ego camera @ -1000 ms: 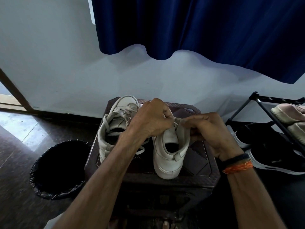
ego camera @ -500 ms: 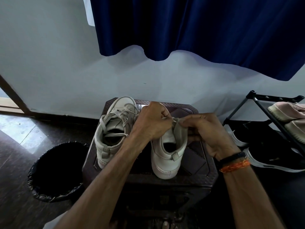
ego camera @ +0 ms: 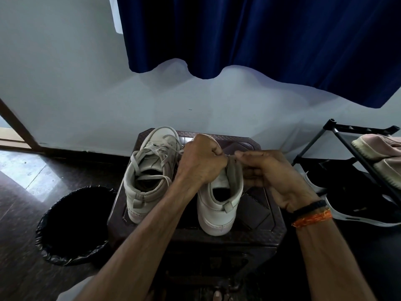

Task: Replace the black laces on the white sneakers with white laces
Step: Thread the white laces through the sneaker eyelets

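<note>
Two white leather sneakers sit side by side on the dark brown worktop (ego camera: 269,227): left sneaker (ego camera: 149,170) loosely white-laced; left hand (ego camera: 201,161) and right hand (ego camera: 271,177) pinch lace over the right sneaker (ego camera: 219,205), near the front edge.

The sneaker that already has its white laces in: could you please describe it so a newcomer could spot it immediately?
Find the dark stool standing against the pale wall, with a black-lined bin to its left. Two white sneakers stand on it, heels towards the camera. The laced sneaker is the one nearer the bin, with white laces loosely criss-crossed; both hands are busy at the other sneaker.
</note>
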